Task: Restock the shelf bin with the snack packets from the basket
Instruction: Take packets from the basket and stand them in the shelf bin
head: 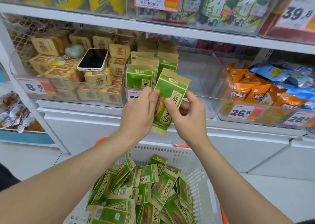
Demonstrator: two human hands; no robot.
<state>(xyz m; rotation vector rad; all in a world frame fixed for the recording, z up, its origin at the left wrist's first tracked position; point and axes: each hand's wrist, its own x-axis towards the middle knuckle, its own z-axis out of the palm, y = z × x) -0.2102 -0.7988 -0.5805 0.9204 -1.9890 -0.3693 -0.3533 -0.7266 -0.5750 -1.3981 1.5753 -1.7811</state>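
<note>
I hold one green and tan snack packet (172,91) upright in front of the clear shelf bin (213,80). My left hand (138,111) pinches its left edge with thumb and fingers. My right hand (189,114) pinches its right edge. Several matching packets (144,65) stand in rows at the left side of the bin; its right side holds nothing. Below my arms, the white basket (201,172) with orange handles holds several more green packets (144,189) in a loose pile.
A phone (93,59) lies on tan boxed snacks (71,74) in the bin to the left. Orange and blue packets (265,87) fill the bin to the right. Price tags hang on the bin fronts. White cabinet fronts run below the shelf.
</note>
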